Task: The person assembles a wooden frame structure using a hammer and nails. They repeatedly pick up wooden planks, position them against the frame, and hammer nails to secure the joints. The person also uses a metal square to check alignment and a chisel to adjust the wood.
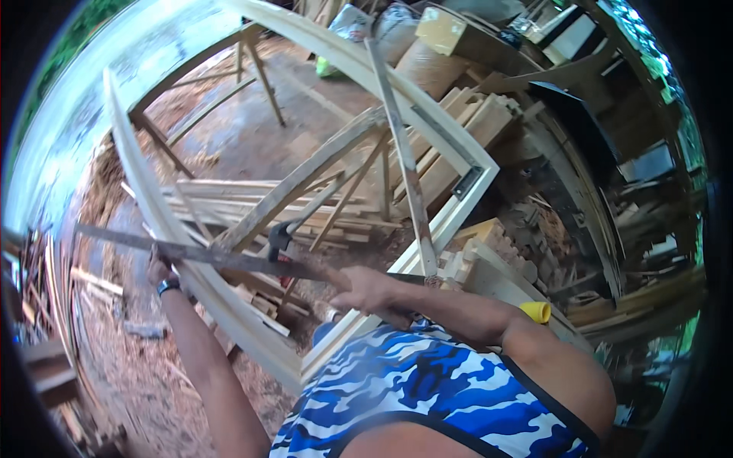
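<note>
A long, dark, weathered wooden strip point(229, 260) lies crosswise over a pale wooden frame point(217, 301). My left hand point(159, 269), with a dark watch on its wrist, is closed round the strip where it crosses the frame's left side. My right hand point(365, 290) grips the strip nearer its right end, close to my body; its fingers are partly hidden. A second narrow strip point(403, 149) slants over the frame from the far side to the near right corner. Inside the frame, a hammer point(281, 238) with a dark head rests near a sawhorse beam point(305, 172).
Another sawhorse point(259, 72) stands at the far left. Stacked boards point(473, 126) lie on the right, and more planks point(244, 200) lie under the frame. A yellow round object point(536, 311) sits by my right elbow. Wood shavings point(175, 397) cover the floor.
</note>
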`<state>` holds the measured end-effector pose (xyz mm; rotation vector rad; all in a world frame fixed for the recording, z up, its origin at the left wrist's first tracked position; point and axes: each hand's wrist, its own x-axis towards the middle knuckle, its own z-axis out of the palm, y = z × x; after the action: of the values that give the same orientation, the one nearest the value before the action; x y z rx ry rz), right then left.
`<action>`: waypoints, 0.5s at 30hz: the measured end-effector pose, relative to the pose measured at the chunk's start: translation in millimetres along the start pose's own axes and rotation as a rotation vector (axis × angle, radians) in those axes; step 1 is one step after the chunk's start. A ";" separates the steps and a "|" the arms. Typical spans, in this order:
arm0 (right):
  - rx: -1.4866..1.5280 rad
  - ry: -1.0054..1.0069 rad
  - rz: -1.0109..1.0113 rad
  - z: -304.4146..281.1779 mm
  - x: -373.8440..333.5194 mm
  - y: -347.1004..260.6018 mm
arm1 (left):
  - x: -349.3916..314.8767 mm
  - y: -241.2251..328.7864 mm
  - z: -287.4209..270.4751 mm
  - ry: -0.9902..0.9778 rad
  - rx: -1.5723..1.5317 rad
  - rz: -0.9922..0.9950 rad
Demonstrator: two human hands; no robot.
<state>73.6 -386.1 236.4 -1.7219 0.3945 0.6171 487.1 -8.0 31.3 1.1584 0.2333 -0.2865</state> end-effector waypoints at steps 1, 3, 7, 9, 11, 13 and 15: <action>-0.014 0.027 0.035 -1.0 -4.7 -4.8 | 12.7 -3.6 -0.7 -0.053 -0.053 -0.048; 0.003 0.056 0.081 -1.5 -11.4 -8.7 | 30.8 -11.2 -2.8 -0.123 -0.127 -0.107; 0.085 0.057 0.101 3.3 -5.8 -1.4 | 51.6 -21.0 -22.6 0.105 0.026 0.057; 0.092 0.075 0.080 7.6 5.6 1.9 | 49.5 -18.5 -15.9 0.091 0.042 0.069; 0.082 0.051 0.063 9.5 13.6 -6.1 | 45.5 -14.8 -4.5 0.151 0.039 0.102; 0.052 0.020 0.018 13.1 18.8 -30.6 | 38.7 -6.8 -17.7 0.167 0.103 0.137; -0.044 0.045 -0.037 16.0 28.4 -34.9 | 30.0 5.9 -28.0 0.129 0.172 0.052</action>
<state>113.1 -360.4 244.6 -1.7834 0.3818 0.5647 516.4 16.9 15.9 1.3533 0.2956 -0.1889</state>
